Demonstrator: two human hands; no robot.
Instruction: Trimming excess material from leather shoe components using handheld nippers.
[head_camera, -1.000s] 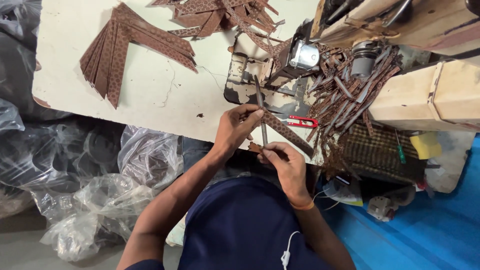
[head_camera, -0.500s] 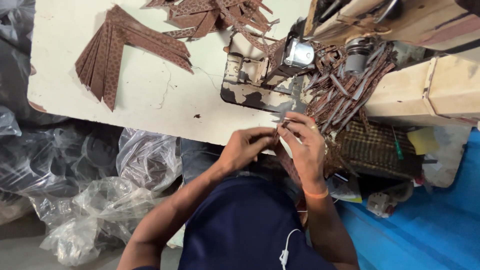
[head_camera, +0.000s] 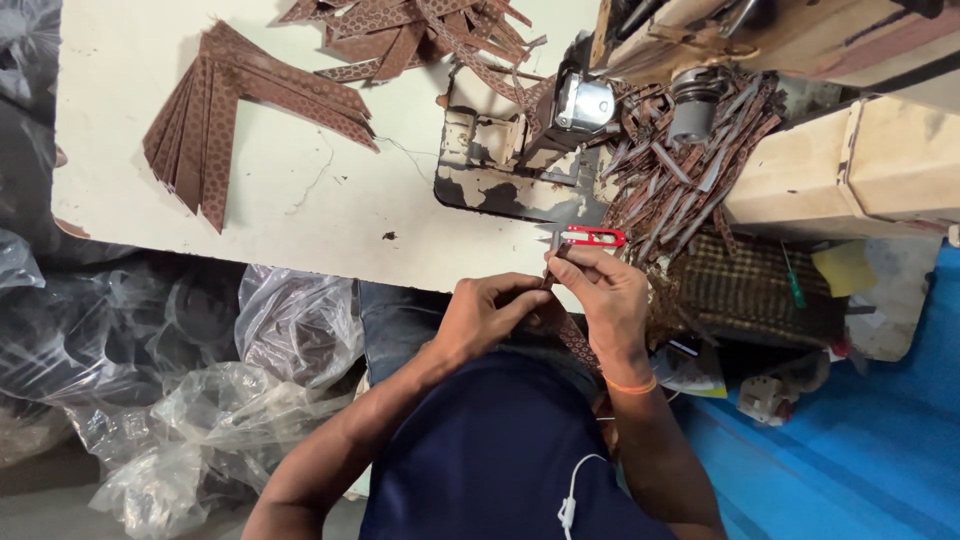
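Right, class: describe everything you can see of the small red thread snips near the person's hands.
The red thread snips are a small hand tool with a red looped handle and short pale metal blades pointing left. They lie flat at the near edge of the white worktable, just in front of the sewing machine's worn base. The right hand sits directly below them, fingertips close to or just touching the handle. Brown patterned strips are heaped to their right.

At my eight o'clock lie crumpled clear plastic bags (head_camera: 190, 400), heaped beside the table. At three o'clock sits a pale wooden box (head_camera: 880, 165). I see no labels, signs or screens.
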